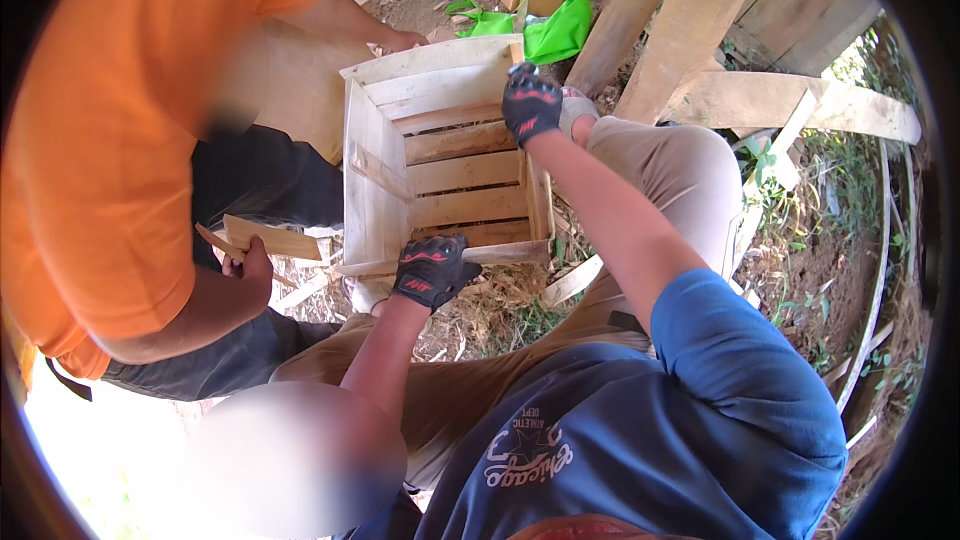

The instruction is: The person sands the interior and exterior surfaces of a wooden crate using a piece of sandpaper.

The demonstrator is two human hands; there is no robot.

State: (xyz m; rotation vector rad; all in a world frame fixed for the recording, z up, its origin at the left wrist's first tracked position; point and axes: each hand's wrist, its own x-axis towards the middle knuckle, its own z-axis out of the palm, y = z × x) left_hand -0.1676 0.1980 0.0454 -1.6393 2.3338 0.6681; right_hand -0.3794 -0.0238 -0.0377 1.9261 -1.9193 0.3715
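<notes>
A pale slatted wooden crate (465, 176) stands in front of me, its open side facing up toward me and gaps showing between the slats. My left hand (432, 268), in a black glove with red marks, is closed over the crate's near rim. At the far right corner my right hand (531, 103), gloved the same way, is closed on the crate's side edge. The fingertips of both hands are partly hidden.
To my left a person in an orange shirt (110, 160) holds thin wood strips (270, 238); their other hand (400, 41) is by the crate's far left corner. A bright green bag (558, 30) lies beyond. Long planks (690, 20) lean at the far right, above ground with wood scraps and weeds.
</notes>
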